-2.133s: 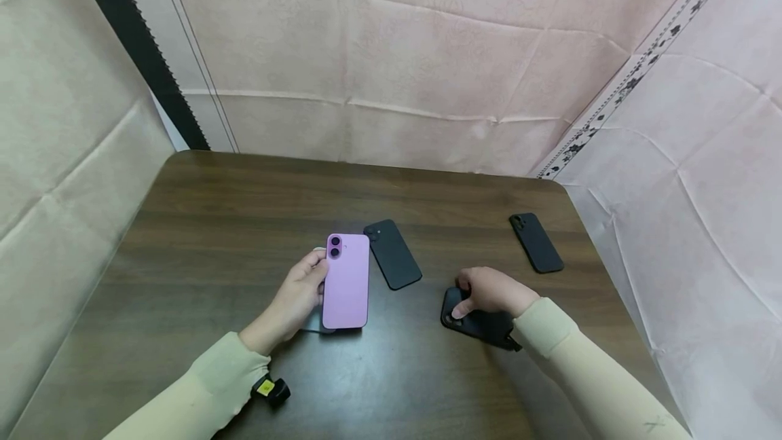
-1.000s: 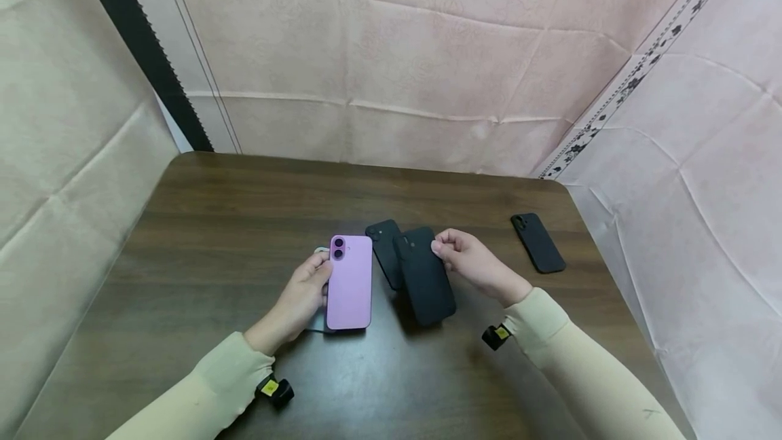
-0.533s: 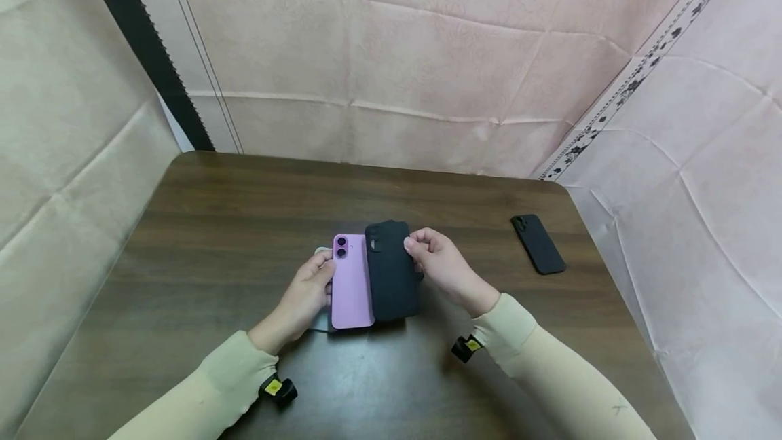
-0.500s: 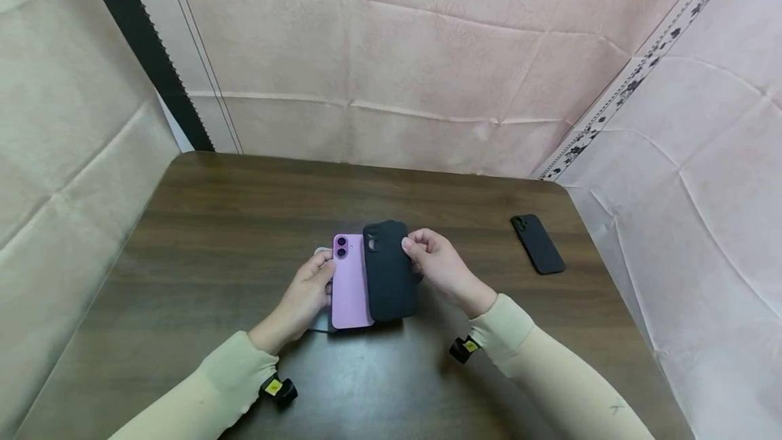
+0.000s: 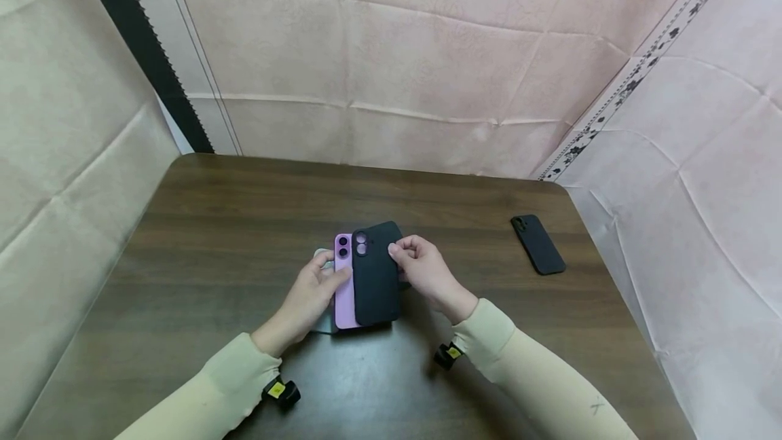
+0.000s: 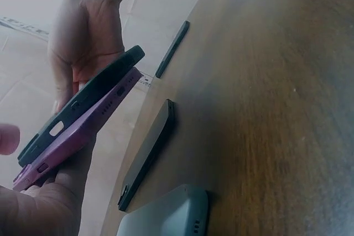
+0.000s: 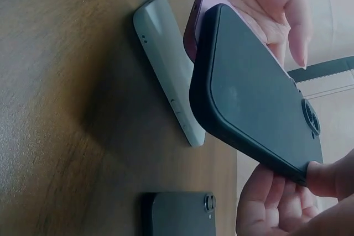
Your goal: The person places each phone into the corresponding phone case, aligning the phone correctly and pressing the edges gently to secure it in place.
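My left hand (image 5: 305, 294) holds a purple phone (image 5: 344, 299), back side up, above the table. The thumb lies over the phone's near edge in the head view. My right hand (image 5: 429, 277) pinches a black phone case (image 5: 376, 287) by its right edge, thumb on the back. The case overlaps most of the phone, its camera cutout right of the phone's lenses. In the left wrist view the case (image 6: 102, 84) lies just over the phone (image 6: 83, 128), both tilted. The right wrist view shows the case (image 7: 249, 92) covering much of it.
Beneath the hands, a pale grey-green phone-shaped piece (image 7: 166, 59) lies on the wooden table (image 5: 244, 209). A dark phone-shaped piece (image 6: 146, 156) lies near it, mostly hidden in the head view. Another black one (image 5: 537, 244) lies at the far right.
My right hand has picked the black case up off the table, turned it and carried it left over the purple phone. My left hand stays nearly in place; its thumb has shifted right.
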### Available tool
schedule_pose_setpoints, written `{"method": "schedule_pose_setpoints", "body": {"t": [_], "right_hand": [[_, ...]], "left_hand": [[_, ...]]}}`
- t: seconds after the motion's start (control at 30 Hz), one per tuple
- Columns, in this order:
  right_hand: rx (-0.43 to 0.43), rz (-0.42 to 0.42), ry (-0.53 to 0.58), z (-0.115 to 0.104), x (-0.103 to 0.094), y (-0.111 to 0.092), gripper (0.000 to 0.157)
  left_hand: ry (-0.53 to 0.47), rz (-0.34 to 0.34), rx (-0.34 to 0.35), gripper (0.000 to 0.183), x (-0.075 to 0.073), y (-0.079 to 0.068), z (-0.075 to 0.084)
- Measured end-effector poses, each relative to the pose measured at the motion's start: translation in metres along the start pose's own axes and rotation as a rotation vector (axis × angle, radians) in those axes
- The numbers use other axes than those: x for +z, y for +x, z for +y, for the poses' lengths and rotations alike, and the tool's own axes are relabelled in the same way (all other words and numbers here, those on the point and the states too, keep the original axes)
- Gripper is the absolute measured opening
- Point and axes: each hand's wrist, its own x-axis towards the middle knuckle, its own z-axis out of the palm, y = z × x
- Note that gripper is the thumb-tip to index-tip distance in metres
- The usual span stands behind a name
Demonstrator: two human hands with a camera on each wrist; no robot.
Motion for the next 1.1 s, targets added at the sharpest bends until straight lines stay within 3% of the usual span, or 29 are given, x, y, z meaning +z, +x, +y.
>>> {"method": "schedule_pose_setpoints", "body": {"t": [0.23,1.1], "right_hand": [[-0.010,-0.021,-0.005,0.0001,-0.0003,-0.0013,0.022],[-0.046,-0.043,0.021,-0.0004,0.0030,-0.0022,0.022]], "left_hand": [[0.012,-0.022,0.024,0.046,0.0021,-0.0007,-0.0008],[0.040,-0.012,0.029,0.050,0.0016,-0.0005,-0.0016]]}}
